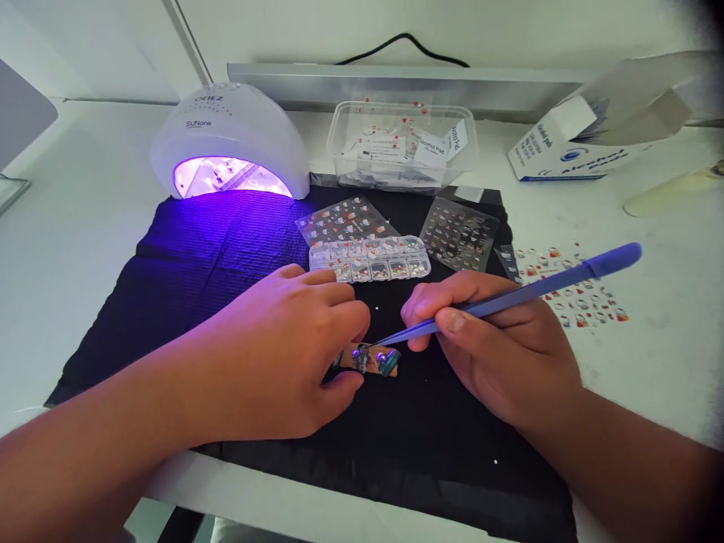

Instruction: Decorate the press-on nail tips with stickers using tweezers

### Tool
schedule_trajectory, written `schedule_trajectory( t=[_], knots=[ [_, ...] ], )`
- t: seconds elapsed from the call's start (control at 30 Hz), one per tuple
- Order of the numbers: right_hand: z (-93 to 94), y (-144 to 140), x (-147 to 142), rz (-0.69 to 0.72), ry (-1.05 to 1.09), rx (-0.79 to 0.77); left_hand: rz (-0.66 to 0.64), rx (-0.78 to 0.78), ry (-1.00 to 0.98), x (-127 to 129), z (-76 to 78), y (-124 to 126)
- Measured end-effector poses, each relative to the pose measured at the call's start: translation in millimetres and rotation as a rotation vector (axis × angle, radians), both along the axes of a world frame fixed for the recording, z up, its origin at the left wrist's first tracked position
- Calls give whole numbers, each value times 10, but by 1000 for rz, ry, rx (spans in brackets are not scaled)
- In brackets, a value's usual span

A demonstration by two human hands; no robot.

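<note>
My left hand [288, 347] rests on the black mat [186, 271] and pinches a small strip of shiny press-on nails [373, 360] between thumb and fingers. My right hand [498, 347] grips purple tweezers [526, 294]. The tweezers' tip touches the top of the nail strip. Just behind my hands lies a clear compartment box of small charms [370, 260].
A white UV nail lamp [229, 139] glows purple at the back left. A clear tub of alcohol pads [404, 143] and an alcohol pad carton [571, 147] stand at the back. Sticker sheets [459, 234] lie on the mat and another sticker sheet [577, 290] on the white table.
</note>
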State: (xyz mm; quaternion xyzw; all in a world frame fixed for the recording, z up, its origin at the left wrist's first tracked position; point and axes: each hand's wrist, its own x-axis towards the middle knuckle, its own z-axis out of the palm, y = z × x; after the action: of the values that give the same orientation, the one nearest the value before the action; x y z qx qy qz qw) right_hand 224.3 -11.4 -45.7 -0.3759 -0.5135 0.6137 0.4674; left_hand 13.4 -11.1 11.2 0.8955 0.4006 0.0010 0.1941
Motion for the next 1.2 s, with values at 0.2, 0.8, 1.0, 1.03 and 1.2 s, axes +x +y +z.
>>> schedule_trajectory(
  t=[0.2, 0.8, 1.0, 1.03, 1.2],
  knots=[
    [4, 3, -11, -14, -20, 7, 2, 1, 4, -3, -7, 2],
    [-22, -18, 24, 25, -6, 47, -18, 0, -45, -10, -1, -4],
    [-17, -2, 8, -11, -13, 30, -14, -6, -52, -13, -6, -2],
    [-14, 3, 2, -19, -14, 27, -13, -6, -54, -13, -6, -1],
    [8, 61, 8, -80, 105, 47, -11, -11, -77, -19, 9, 13]
  ],
)
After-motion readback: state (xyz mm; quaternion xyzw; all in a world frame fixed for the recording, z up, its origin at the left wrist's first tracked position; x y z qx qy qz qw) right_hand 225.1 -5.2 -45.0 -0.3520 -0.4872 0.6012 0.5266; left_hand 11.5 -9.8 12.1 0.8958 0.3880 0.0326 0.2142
